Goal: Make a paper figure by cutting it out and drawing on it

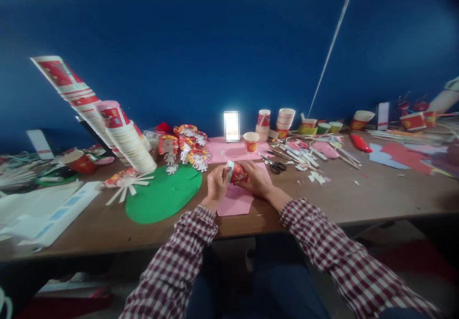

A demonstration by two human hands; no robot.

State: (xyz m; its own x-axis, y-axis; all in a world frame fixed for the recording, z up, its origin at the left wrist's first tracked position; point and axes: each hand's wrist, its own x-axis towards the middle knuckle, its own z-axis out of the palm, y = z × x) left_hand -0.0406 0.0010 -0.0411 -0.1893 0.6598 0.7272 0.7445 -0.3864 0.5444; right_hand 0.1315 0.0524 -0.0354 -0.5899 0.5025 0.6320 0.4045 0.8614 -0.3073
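Between my two hands a red printed paper cup (238, 171) lies tipped on its side, just above a pink paper sheet (234, 203). My left hand (216, 185) is closed at the cup's left end. The fingers of my right hand (258, 180) wrap round its right side. Black-handled scissors (277, 167) rest on the table to the right of my right hand. Behind the hands, an upright paper cup (251, 142) stands on another pink sheet (225, 150). A green paper oval (165, 194) lies left of my left hand.
Tall leaning stacks of paper cups (125, 139) rise at the left, beside several paper lion figures (186, 147). Markers (304, 154) and paper scraps (316, 177) lie to the right. More cups (286, 120) stand along the blue wall (201, 46). The table's front edge (244, 233) runs below my wrists.
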